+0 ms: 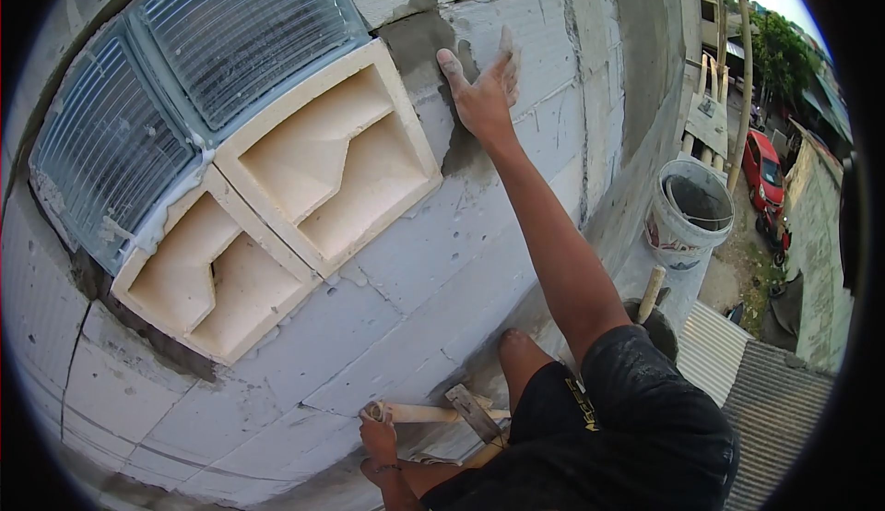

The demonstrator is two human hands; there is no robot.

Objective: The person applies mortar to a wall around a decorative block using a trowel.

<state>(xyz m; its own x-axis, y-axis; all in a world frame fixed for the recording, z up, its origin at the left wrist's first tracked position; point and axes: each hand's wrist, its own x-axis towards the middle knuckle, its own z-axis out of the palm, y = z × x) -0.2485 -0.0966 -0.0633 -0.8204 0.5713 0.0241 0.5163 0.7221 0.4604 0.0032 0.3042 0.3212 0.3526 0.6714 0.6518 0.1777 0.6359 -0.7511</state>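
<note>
My right hand [487, 96] is raised against the block wall [479, 197], its dusty fingers spread beside a patch of grey mortar [419, 45]. Nothing is in it. Low down, my left hand [378, 433] has its fingers curled round the end of a pale wooden pole [419, 413]. Between the hands and to the left, two cream vent blocks [327, 156] sit in the wall, side by side. Ribbed glass blocks [249, 36] adjoin them above, with white paste along one joint.
A white bucket [678, 251] with a grey container inside stands at right, near a dark pail [656, 331] with a wooden handle. Bamboo poles [745, 68] rise beyond. Far below are corrugated roofing [774, 419] and a red car [763, 170].
</note>
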